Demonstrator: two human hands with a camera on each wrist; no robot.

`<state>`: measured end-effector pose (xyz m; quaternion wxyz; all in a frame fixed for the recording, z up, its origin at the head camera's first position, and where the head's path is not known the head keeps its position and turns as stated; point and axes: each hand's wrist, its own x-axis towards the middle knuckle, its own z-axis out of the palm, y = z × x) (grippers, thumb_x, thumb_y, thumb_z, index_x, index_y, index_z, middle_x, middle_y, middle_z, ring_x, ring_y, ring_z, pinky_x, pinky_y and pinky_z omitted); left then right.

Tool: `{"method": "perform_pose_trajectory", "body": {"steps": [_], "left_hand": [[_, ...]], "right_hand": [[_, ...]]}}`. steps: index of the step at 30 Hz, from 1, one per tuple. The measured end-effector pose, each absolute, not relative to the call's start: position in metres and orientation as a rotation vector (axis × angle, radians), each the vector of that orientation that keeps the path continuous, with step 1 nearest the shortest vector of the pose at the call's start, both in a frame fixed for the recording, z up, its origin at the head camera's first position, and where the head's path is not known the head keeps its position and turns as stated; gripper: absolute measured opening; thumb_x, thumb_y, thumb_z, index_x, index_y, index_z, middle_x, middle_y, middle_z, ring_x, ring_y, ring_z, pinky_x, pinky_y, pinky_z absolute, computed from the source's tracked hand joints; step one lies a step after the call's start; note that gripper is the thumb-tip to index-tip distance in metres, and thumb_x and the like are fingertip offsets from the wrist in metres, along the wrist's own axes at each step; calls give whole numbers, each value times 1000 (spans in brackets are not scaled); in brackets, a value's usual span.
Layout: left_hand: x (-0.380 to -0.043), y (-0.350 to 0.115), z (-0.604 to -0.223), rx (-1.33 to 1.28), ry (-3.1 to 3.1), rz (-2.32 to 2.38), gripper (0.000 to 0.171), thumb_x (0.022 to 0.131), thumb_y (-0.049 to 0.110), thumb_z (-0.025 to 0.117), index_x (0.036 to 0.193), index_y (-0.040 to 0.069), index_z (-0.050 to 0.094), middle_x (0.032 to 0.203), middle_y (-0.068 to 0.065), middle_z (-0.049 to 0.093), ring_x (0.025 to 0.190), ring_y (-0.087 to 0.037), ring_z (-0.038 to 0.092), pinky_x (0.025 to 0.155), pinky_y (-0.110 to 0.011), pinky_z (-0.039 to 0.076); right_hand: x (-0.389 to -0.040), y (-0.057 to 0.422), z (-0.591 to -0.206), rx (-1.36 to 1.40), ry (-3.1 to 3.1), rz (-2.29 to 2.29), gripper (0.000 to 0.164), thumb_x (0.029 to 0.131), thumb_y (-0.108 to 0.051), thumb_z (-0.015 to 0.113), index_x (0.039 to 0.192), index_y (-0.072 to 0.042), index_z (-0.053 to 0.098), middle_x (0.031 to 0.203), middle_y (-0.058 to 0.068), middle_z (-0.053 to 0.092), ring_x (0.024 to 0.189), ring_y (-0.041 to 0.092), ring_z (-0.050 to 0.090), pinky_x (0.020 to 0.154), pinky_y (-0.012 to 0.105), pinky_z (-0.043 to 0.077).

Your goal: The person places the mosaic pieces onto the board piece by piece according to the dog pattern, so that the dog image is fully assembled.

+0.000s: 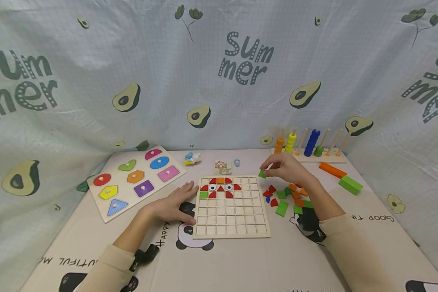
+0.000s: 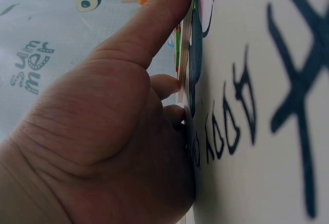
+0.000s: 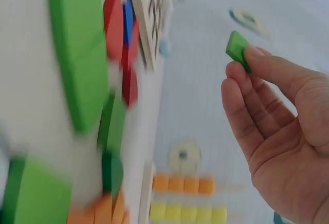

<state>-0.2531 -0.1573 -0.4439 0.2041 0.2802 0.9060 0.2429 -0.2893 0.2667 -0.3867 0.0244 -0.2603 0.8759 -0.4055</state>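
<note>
A light wooden grid board [image 1: 226, 217] lies on the table, with red, white, orange and green tiles placed in its upper-left cells. My left hand [image 1: 177, 203] rests at the board's left edge, fingers and thumb spread along it; the left wrist view shows its palm side-on, low against the tablecloth. Up at the board's far right corner, my right hand [image 1: 286, 167] pinches a green tile [image 3: 237, 47] between thumb and fingertips, raised above the table. Below that hand lie loose red pieces [image 1: 273, 202], green tiles [image 1: 282, 208] and orange pieces [image 1: 296, 195].
At the left is a shape puzzle board [image 1: 125, 194] with knobbed pieces. Behind the right hand stands a peg stand [image 1: 332, 158] with coloured beads. A small picture card [image 1: 223, 167] and a little toy [image 1: 192, 158] lie behind the grid board; orange and green blocks [image 1: 350, 185] are far right.
</note>
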Motion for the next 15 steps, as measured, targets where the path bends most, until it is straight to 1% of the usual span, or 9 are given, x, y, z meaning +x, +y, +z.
{"method": "perform_pose_trajectory", "body": {"steps": [2, 5, 8, 11, 15], "left_hand": [[-253, -157, -444, 784, 2529, 676, 112, 70, 65, 73, 155, 28, 12, 162, 4, -3, 148, -20, -7, 119, -48, 1], [-253, -157, -443, 783, 2526, 681, 112, 70, 64, 73, 155, 28, 12, 162, 4, -3, 148, -19, -6, 119, -48, 1], [-253, -157, -443, 782, 2526, 679, 112, 70, 64, 73, 155, 27, 12, 162, 3, -3, 148, -19, -6, 119, -48, 2], [-253, -157, -444, 779, 2530, 677, 112, 70, 65, 73, 155, 27, 12, 162, 3, -3, 148, -19, -6, 119, -48, 2], [-253, -158, -444, 777, 2533, 678, 111, 70, 65, 73, 155, 28, 12, 162, 4, -3, 148, -19, -6, 119, -48, 2]], "right_hand": [[-291, 250, -386, -832, 2693, -1224, 13, 85, -16, 74, 98, -16, 76, 96, 0, 71, 77, 22, 66, 65, 33, 56], [-294, 229, -386, -880, 2657, -1170, 13, 85, -13, 73, 98, -15, 76, 94, -2, 72, 79, 17, 67, 65, 32, 56], [-295, 211, -389, -934, 2598, -1114, 15, 85, -10, 73, 100, -9, 76, 93, -2, 73, 79, 17, 67, 67, 32, 56], [-296, 196, -394, -979, 2556, -1030, 15, 84, -7, 73, 99, -7, 76, 90, -3, 73, 78, 15, 66, 67, 29, 56], [-296, 183, -403, -1012, 2548, -905, 13, 82, -6, 75, 93, -11, 77, 87, -4, 73, 76, 13, 65, 67, 26, 55]]}}
